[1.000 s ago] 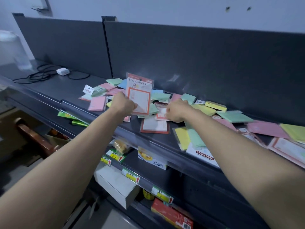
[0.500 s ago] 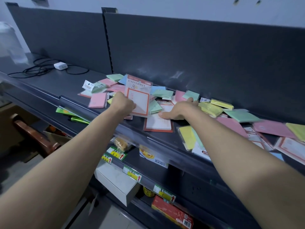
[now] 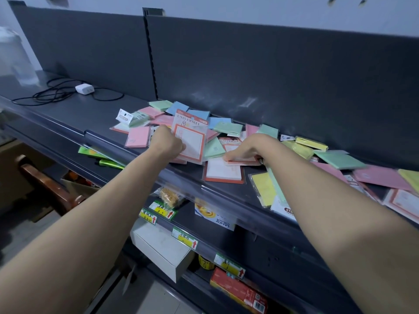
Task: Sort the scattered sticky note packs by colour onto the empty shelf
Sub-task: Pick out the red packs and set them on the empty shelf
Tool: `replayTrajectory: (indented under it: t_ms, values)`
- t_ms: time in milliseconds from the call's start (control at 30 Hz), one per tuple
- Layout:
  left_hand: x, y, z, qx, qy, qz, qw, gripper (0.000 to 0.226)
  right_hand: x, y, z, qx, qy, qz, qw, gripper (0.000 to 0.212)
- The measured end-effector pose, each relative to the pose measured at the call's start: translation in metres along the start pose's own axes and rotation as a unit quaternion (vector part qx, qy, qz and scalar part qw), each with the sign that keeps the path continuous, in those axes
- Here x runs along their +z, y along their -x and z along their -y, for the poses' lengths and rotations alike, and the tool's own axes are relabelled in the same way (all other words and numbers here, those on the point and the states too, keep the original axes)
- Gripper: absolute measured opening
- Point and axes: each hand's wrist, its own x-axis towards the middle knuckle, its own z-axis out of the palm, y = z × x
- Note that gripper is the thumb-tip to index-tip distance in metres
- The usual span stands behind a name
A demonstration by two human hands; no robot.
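Orange-bordered pack (image 3: 191,138) in left hand (image 3: 169,141), while right hand (image 3: 243,148) pinches second pack (image 3: 244,160).

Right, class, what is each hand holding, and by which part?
Left hand grips the UNIVERSITY pack by its lower left corner. Right hand covers another orange-bordered pack; a grip cannot be told.

matt dark metal shelf (image 3: 68,118), glossy plastic-wrapped paper packs (image 3: 189,138)

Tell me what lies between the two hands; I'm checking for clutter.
In the head view, a green pack lies between the left hand, which holds an orange-bordered UNIVERSITY pack, and the right hand.
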Motion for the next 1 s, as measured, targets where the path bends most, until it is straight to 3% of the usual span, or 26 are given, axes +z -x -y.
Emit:
replayTrajectory:
  t_ms: [167, 267, 467, 567, 700, 1000]
  values:
    - [-0.001, -0.004, 0.005, 0.001, -0.021, -0.002, 1.000, 0.018, -0.003, 0.010, 0.004, -0.023, 0.018, 0.026, 0.999, 0.079]
    - [-0.001, -0.004, 0.008, 0.005, -0.047, -0.006, 0.999, 0.017, 0.003, 0.015, 0.005, -0.029, 0.005, 0.008, 1.000, 0.079]
    - [0.001, -0.002, 0.009, 0.023, -0.138, -0.025, 0.990, 0.036, 0.006, 0.012, 0.003, -0.008, -0.023, -0.035, 0.999, 0.080]
    - [0.003, -0.001, 0.009, 0.031, -0.144, -0.029, 0.989, 0.029, 0.008, 0.017, 0.002, -0.013, -0.043, 0.002, 0.999, 0.076]
    - [0.007, -0.004, 0.013, 0.028, -0.156, -0.030, 0.987, 0.058, 0.005, 0.037, -0.001, -0.034, -0.083, 0.000, 0.996, 0.062]
    - [0.019, 0.009, 0.004, 0.098, -0.216, -0.030, 0.971, 0.049, -0.003, 0.060, -0.008, -0.053, -0.177, -0.017, 0.983, 0.035]
